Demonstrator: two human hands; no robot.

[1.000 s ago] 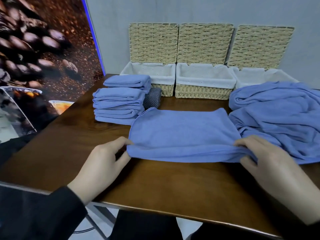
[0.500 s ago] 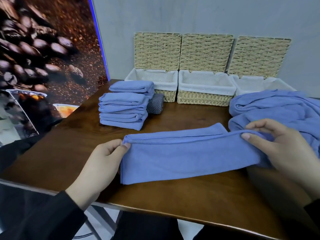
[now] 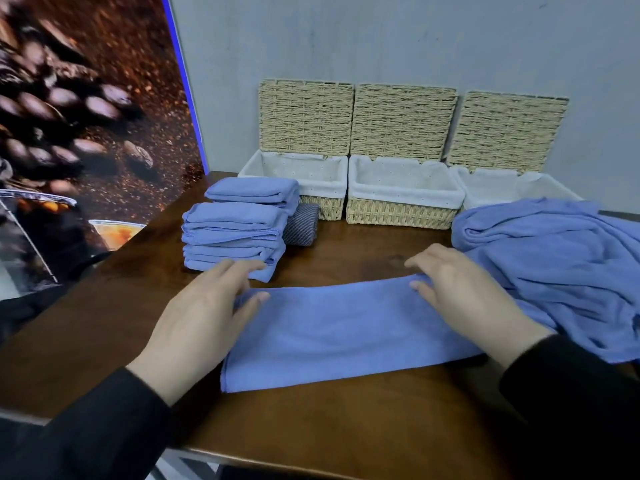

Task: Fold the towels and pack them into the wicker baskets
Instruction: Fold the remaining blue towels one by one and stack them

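Note:
A blue towel [image 3: 339, 330] lies folded into a long strip on the brown table [image 3: 311, 424]. My left hand [image 3: 204, 313] rests flat on its left end, fingers straight. My right hand [image 3: 464, 296] lies flat on its right end, fingers stretched toward the far edge. A stack of folded blue towels [image 3: 239, 230] stands at the left. A heap of unfolded blue towels [image 3: 554, 268] lies at the right. Three wicker baskets with white liners stand open at the back: left [image 3: 322, 202], middle [image 3: 398, 213], right [image 3: 491, 192].
A grey striped folded cloth [image 3: 302, 225] sits between the folded stack and the left basket. Basket lids lean against the grey wall [image 3: 381, 39]. A coffee-bean poster [image 3: 86, 109] stands along the table's left side. The table's near edge runs below my sleeves.
The towel's near edge was lifted and folded over away from me, making a narrower strip. Both hands let go of the edge and now lie flat on the towel's ends.

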